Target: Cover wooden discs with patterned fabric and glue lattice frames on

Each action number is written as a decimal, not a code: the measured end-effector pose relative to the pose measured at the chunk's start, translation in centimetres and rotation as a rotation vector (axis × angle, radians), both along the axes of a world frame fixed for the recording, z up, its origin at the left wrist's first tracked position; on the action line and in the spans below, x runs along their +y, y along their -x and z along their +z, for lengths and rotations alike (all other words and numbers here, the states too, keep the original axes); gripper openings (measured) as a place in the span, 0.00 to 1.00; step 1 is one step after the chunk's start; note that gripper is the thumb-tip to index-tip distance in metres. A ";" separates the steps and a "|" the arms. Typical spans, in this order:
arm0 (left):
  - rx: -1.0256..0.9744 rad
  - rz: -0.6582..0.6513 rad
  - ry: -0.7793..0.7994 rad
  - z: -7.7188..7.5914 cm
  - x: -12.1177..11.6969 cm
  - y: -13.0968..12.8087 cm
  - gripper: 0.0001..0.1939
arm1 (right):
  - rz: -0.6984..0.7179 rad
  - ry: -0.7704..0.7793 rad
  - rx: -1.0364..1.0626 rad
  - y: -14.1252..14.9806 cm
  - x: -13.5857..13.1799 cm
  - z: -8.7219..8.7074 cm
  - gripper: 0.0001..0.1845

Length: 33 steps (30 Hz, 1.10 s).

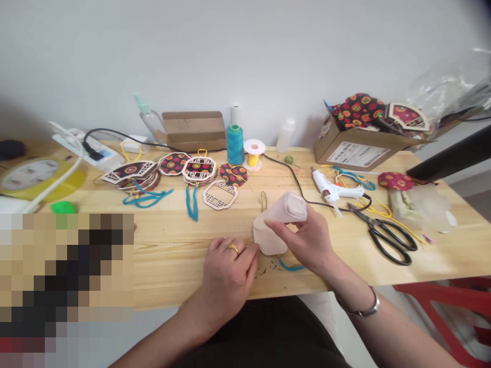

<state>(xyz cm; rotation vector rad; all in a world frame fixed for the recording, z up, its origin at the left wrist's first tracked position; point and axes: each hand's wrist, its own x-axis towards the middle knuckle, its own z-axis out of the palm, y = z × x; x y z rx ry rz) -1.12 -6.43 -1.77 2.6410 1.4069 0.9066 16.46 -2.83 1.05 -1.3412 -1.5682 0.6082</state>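
Pale wooden table [169, 250]; our right hand [309, 240] clamps whitish boxy plastic container [276, 210], likely light, stiff; hold sides; left hand [228, 271] curled, grip unclear.

A plain, pale grey wall [268, 56] fills twelve o'clock. Below it, a light, knotty wooden table [164, 245] stretches from nine to three, catching a soft sheen near four. Red furniture [441, 296] stands beyond its edge at four; pale floor [151, 324] shows around seven.
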 end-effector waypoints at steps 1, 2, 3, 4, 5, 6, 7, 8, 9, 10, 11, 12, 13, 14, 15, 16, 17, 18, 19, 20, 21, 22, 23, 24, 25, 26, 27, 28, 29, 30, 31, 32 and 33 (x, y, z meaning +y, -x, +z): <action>-0.002 0.000 0.000 0.0 0.0 0.0 0.08 | 0.010 0.000 0.004 0.0 0.0 0.0 0.10; -0.005 0.000 -0.001 0.0 0.0 0.0 0.09 | 0.013 0.001 0.016 0.0 0.1 -0.1 0.10; -0.007 -0.002 0.000 0.0 0.0 0.0 0.09 | 0.009 0.002 0.029 -0.1 0.1 -0.2 0.10; -0.007 -0.003 0.002 0.1 0.0 0.0 0.09 | -0.003 0.002 0.039 -0.2 0.3 -0.3 0.11; -0.007 -0.004 0.002 0.1 0.0 0.0 0.09 | -0.018 0.000 0.043 -0.3 0.4 -0.5 0.11; -0.007 -0.005 0.002 0.1 0.0 0.0 0.09 | -0.032 -0.002 0.041 -0.4 0.4 -0.5 0.11; -0.007 -0.006 0.004 0.1 0.0 0.0 0.09 | -0.041 -0.005 0.035 -0.4 0.5 -0.6 0.11; -0.007 -0.004 0.005 0.1 0.0 0.0 0.09 | -0.046 -0.007 0.027 -0.4 0.5 -0.6 0.11; -0.007 -0.003 0.006 0.1 0.0 0.0 0.09 | -0.046 -0.008 0.021 -0.4 0.4 -0.5 0.11; -0.007 -0.001 0.008 0.0 0.0 0.0 0.09 | -0.040 -0.007 0.017 -0.3 0.3 -0.4 0.11; -0.006 0.001 0.008 0.0 0.0 0.0 0.09 | -0.025 -0.007 0.015 -0.2 0.2 -0.4 0.11; -0.003 0.002 0.009 0.0 0.0 0.0 0.09 | -0.006 -0.005 0.013 -0.1 0.0 -0.3 0.11; -0.001 0.005 0.007 -0.1 0.0 0.0 0.09 | 0.010 -0.004 0.012 -0.1 0.0 -0.3 0.10; 0.001 0.006 0.004 -0.1 0.0 0.0 0.09 | 0.021 -0.002 0.012 0.0 -0.1 -0.3 0.10; 0.001 0.004 0.004 -0.1 0.0 0.0 0.09 | 0.019 -0.002 0.019 0.0 -0.1 -0.4 0.10; -0.002 0.004 0.008 0.0 0.0 0.0 0.08 | 0.006 -0.004 0.028 -0.1 -0.1 -0.4 0.10; -0.010 0.009 0.013 0.0 0.0 -0.1 0.08 | -0.013 -0.007 0.043 -0.2 0.0 -0.5 0.11; -0.022 0.021 0.019 0.1 -0.1 -0.1 0.08 | -0.029 -0.012 0.061 -0.3 0.0 -0.5 0.11; -0.035 0.038 0.026 0.1 -0.1 -0.1 0.08 | -0.035 -0.015 0.077 -0.4 0.0 -0.5 0.11; -0.047 0.059 0.032 0.1 -0.1 -0.2 0.08 | -0.034 -0.014 0.089 -0.5 -0.1 -0.4 0.11; -0.059 0.084 0.036 0.1 -0.1 -0.2 0.08 | -0.028 -0.010 0.094 -0.6 -0.3 -0.3 0.10; -0.068 0.109 0.038 0.0 -0.1 -0.2 0.08 | -0.019 -0.003 0.092 -0.7 -0.5 -0.2 0.10; -0.073 0.129 0.037 0.0 -0.1 -0.2 0.08 | -0.010 0.006 0.085 -0.7 -0.7 -0.1 0.10; -0.077 0.145 0.035 -0.1 -0.1 -0.2 0.08 | -0.002 0.013 0.076 -0.7 -1.0 0.0 0.10; -0.079 0.159 0.031 -0.2 -0.1 -0.2 0.09 | 0.006 0.015 0.069 -0.7 -1.3 0.0 0.10; -0.081 0.169 0.025 -0.3 -0.1 -0.2 0.09 | 0.014 0.015 0.064 -0.7 -1.5 0.0 0.10; -0.081 0.173 0.022 -0.3 -0.1 -0.2 0.09 | 0.021 0.013 0.061 -0.7 -1.8 -0.1 0.11; -0.081 0.174 0.021 -0.3 -0.1 -0.2 0.09 | 0.022 0.009 0.057 -0.7 -1.9 -0.2 0.11; -0.079 0.173 0.021 -0.4 -0.1 -0.2 0.09 | 0.020 0.007 0.055 -0.6 -2.0 -0.2 0.11; -0.076 0.171 0.024 -0.4 -0.1 -0.2 0.09 | 0.017 0.009 0.054 -0.6 -2.1 -0.3 0.11; -0.072 0.169 0.025 -0.4 -0.1 -0.2 0.09 | 0.014 0.012 0.052 -0.6 -2.1 -0.4 0.11; -0.068 0.168 0.026 -0.4 -0.1 -0.2 0.10 | 0.013 0.015 0.049 -0.5 -2.1 -0.4 0.11; -0.065 0.169 0.026 -0.4 -0.1 -0.2 0.10 | 0.015 0.016 0.046 -0.5 -2.0 -0.4 0.11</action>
